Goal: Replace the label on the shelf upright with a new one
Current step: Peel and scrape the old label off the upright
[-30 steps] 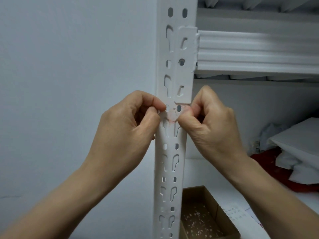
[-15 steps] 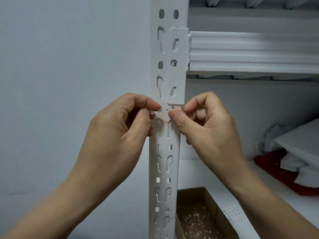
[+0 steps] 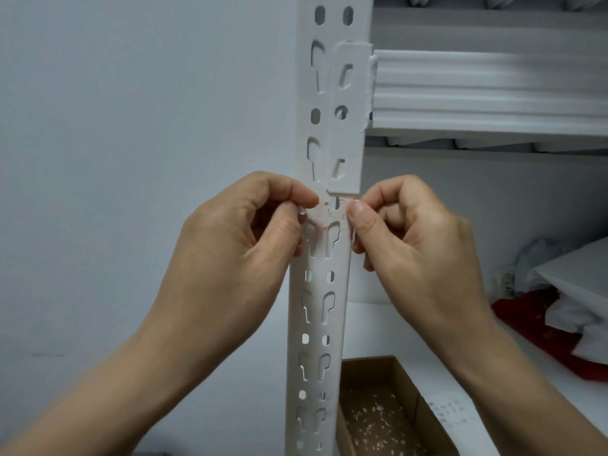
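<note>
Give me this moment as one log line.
left hand: pinches label left end | right hand: pinches right end | label: across upright, just below bracket

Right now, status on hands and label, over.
Hands: left hand, right hand each pinching an end of label. Label across upright, just below bracket. Nothing blocking.

I can't read the label (image 3: 321,214); the left hand (image 3: 230,258) and right hand (image 3: 418,258) hide its ends. The cardboard box (image 3: 404,383) runs off the bottom edge.
</note>
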